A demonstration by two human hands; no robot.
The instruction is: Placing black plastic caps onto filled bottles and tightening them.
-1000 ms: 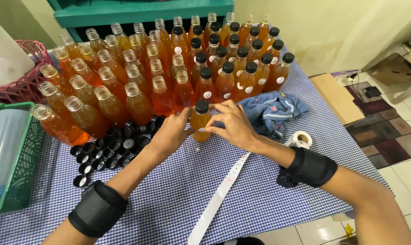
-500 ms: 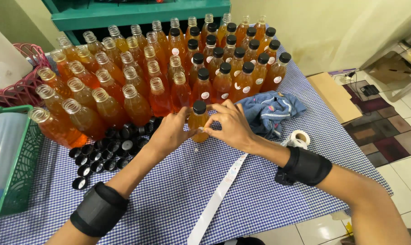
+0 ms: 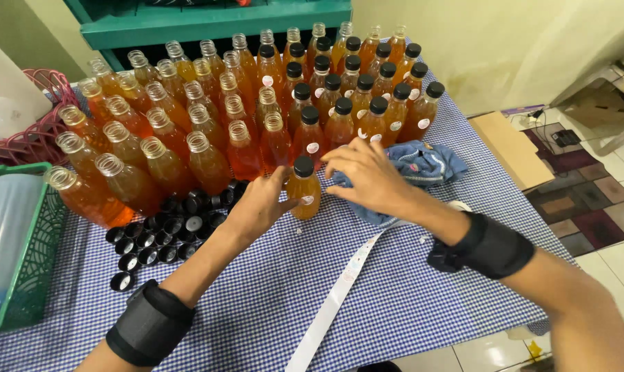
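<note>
Now steadying capped bottle (image 3: pixel 304 189) with left hand (image 3: pixel 260 207), fingers curled against it; right hand (image 3: pixel 370 180) beside, fingers loosely spread, grasping nothing. Probably labelling; next likely needs sticker strip (image 3: pixel 339 289) below bottle.

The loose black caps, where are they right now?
In the head view, the black caps lie heaped on the checked tablecloth, left of the left hand, just before the uncapped bottles.

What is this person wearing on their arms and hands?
Both hands are bare: no gloves or rings visible on the left hand or right hand. Each forearm carries a wide black padded band, left band and right band. No sleeves show.
</note>
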